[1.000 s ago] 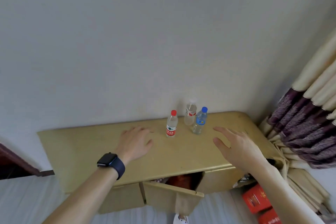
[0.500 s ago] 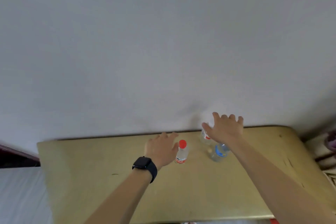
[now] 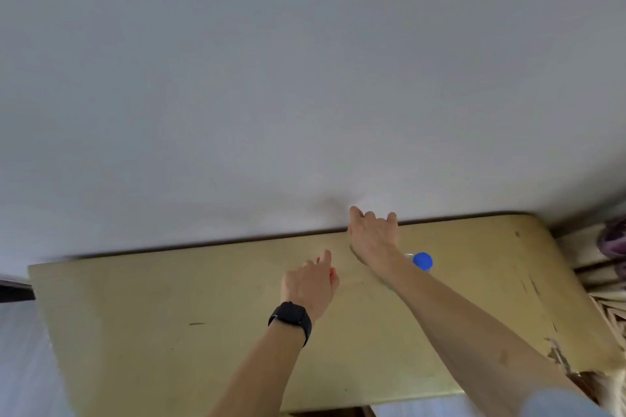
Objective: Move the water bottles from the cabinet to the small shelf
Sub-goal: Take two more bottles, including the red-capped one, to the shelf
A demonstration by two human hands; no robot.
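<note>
On the yellow cabinet top [image 3: 162, 308] stands a blue-capped water bottle [image 3: 422, 261], seen from above, just right of my right forearm. My left hand [image 3: 310, 284], with a black watch on the wrist, is curled around the red-capped bottle [image 3: 332, 271], of which only a sliver of red shows by the fingers. My right hand [image 3: 372, 240] reaches to the back edge by the wall, fingers bent down over the spot where the third clear bottle stood. That bottle is hidden under the hand.
A plain white wall [image 3: 305, 78] rises directly behind the cabinet. A purple and cream curtain [image 3: 609, 247] hangs at the right end. The cabinet's right front corner [image 3: 559, 355] is chipped.
The view has moved closer and more overhead. My left hand has closed around the red-capped bottle. My right hand has dropped over the far bottle, hiding it.
</note>
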